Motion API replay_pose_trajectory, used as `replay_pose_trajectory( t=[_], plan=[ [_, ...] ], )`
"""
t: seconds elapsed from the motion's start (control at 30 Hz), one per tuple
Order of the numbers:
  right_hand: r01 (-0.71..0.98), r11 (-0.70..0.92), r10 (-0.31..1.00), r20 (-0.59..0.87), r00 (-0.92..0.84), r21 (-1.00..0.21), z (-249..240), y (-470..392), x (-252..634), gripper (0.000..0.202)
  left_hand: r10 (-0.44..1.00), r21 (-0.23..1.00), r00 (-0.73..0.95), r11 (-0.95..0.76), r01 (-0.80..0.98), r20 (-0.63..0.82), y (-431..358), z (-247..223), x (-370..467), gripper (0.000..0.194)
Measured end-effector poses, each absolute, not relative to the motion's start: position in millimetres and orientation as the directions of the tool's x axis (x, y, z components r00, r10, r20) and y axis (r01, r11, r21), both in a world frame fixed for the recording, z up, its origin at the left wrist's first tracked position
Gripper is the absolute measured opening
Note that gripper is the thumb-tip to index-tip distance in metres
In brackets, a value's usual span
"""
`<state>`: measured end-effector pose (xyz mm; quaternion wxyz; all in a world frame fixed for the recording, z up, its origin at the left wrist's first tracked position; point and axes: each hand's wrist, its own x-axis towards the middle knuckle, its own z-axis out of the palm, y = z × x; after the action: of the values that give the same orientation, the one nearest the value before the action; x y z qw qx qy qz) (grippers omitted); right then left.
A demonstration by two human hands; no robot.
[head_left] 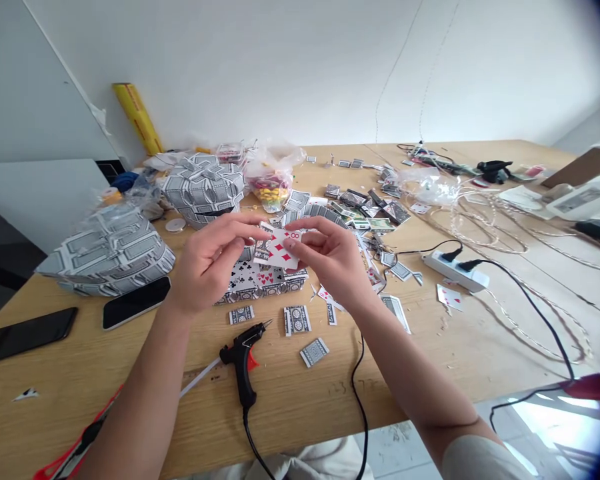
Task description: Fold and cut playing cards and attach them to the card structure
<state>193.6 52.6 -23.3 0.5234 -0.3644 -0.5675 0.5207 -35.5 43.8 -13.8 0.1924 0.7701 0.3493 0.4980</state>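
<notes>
Between my two hands, above a box covered in playing cards (245, 280), is an eight of diamonds card (283, 252) with a patterned card piece beside it. My right hand (330, 260) pinches the eight card between thumb and fingers. At the patterned piece's left side, my left hand (215, 257) has its fingers bent, the index finger reaching its top edge; whether it grips is unclear. A black glue gun (241, 363) with a red trigger lies nearer me. Folded card pieces (297, 320) rest in front of the box.
Card-covered shapes (203, 187) and two phones (137, 302) are at the left. Behind the hands lies a pile of cards (365, 210). A power strip (455, 270) with cables is at the right. Red-handled scissors or a cutter (75, 453) lie under my left forearm.
</notes>
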Motion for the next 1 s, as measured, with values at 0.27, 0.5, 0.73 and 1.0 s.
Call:
replay_pose_trajectory(
  t=[0.27,0.5,0.73,1.0],
  plan=[
    [-0.202,0.254,0.965,0.26,-0.003,-0.946,-26.4,45.1,188.2,0.019,0.647,0.484,0.352,-0.751,0.449,0.676,31.1,-17.1,-22.0,0.059],
    [-0.298,0.211,0.975,0.22,0.002,-0.931,-26.8,37.7,184.4,0.018,0.43,0.229,0.396,-0.857,0.462,0.811,35.8,-15.2,-16.7,0.043],
    [-0.38,0.242,0.957,0.283,-0.056,-0.893,-23.5,34.4,184.9,0.039,0.434,0.228,0.37,-0.845,0.485,0.822,35.1,-10.3,-18.7,0.022],
    [-0.436,0.188,0.961,0.256,-0.101,-0.88,-20.4,34.9,188.4,0.058,0.525,0.39,0.373,-0.838,0.381,0.765,32.3,-7.6,-18.9,0.024]
  ],
)
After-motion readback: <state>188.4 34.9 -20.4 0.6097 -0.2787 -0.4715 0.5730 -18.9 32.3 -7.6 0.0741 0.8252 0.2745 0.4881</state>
